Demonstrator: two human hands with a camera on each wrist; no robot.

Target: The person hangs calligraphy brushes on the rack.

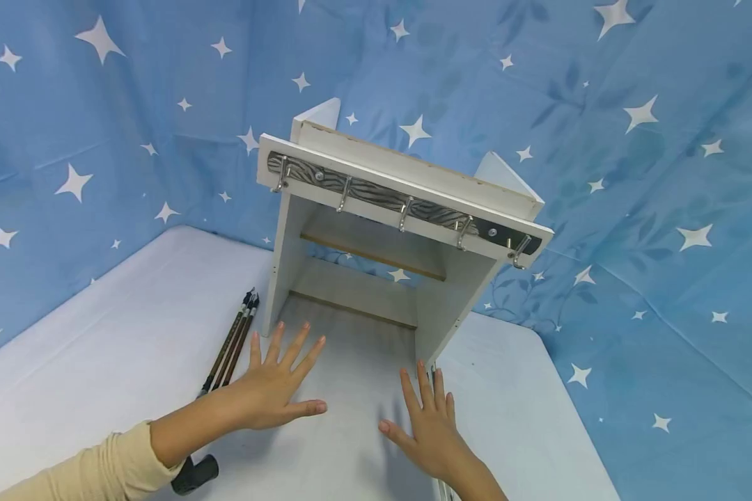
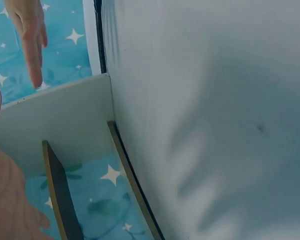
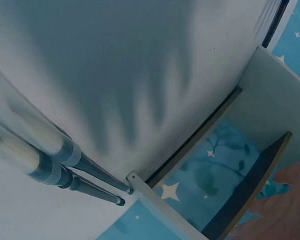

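We see the white rack standing on the table, a strip of hooks along its top. At its seven o'clock the left hand, and at five the right hand, are released, fingers spread. Brushes lie at eight; starry blue cloth hangs at twelve.

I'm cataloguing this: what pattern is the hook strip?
The hook strip is mostly zebra-striped, clearest in the head view.
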